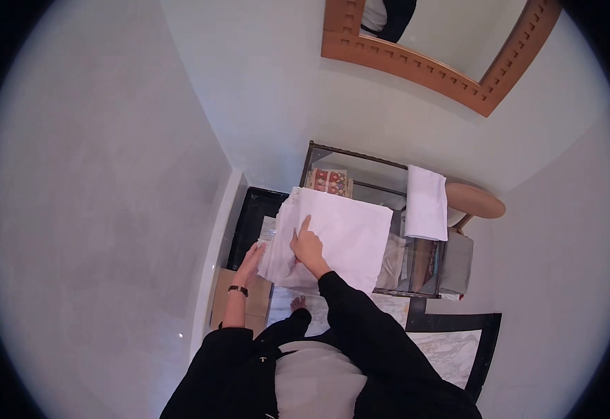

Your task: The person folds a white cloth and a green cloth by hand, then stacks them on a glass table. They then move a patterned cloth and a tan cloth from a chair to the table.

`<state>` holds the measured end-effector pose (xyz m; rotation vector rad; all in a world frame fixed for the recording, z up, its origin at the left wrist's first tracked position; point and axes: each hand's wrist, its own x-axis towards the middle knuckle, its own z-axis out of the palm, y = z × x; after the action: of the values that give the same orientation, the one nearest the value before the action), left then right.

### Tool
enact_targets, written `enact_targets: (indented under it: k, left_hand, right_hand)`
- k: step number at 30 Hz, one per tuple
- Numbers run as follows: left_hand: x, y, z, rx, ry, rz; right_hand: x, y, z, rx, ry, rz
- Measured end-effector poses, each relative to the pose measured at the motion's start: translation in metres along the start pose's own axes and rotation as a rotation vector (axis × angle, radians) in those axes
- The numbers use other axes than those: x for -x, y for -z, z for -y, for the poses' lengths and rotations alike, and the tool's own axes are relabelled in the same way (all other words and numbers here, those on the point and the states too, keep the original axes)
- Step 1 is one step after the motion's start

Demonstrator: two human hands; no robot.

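A stack of folded white cloths [350, 234] lies on a glass-topped metal-framed table, its left side reaching past the table's edge. My right hand [308, 244] rests on the top cloth near its left part, index finger stretched out and the fingers apart. At the stack's left edge, my left hand [251, 262] grips the layered cloth edges; its fingertips are partly hidden by them. Another folded white cloth [426, 204] hangs over the right part of the table.
Patterned fabric [329, 181] and other cloths show under the glass table [382, 172]. A round wooden seat [476, 201] and a grey fabric item [456, 264] stand to the right. A wood-framed mirror [417, 57] hangs above. A cardboard piece [257, 307] lies below my left hand.
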<state>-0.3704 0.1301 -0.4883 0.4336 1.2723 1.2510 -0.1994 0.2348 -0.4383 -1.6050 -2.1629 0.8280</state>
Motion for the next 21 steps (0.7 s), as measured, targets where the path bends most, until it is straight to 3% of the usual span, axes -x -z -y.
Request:
enact_targets:
  k: [5,8,9,11,12,14,17,21]
  left_hand:
    - [-0.008,0.008,0.009,0.115,0.048,0.089]
    - [-0.005,0.001,0.005,0.15,0.098,0.119]
    - [-0.005,-0.002,0.006,0.07,0.051,0.072]
    - [-0.004,-0.009,0.011,-0.086,-0.046,-0.023]
    - [-0.005,-0.006,0.018,-0.321,-0.183,-0.087]
    - [-0.015,0.003,0.034,-0.79,-0.462,-0.216]
    - [0.048,-0.063,-0.033,-1.248,-0.538,-0.465]
    - [0.062,-0.076,-0.027,-1.374,-0.369,-0.26]
  right_hand:
    - [0.009,0.019,0.018,0.037,0.035,-0.01]
    - [0.017,-0.015,-0.004,-0.376,0.096,0.375]
    - [0.019,-0.017,-0.005,-0.274,0.239,0.342]
    - [0.032,-0.014,-0.015,-0.411,0.271,0.313]
    - [0.043,0.0,-0.016,-0.478,0.284,0.299]
    - [0.066,0.021,-0.033,-0.307,0.403,0.093]
    - [0.109,0.048,-0.068,-0.078,0.427,-0.13]
    - [0.163,0.085,-0.1,0.095,0.353,-0.192]
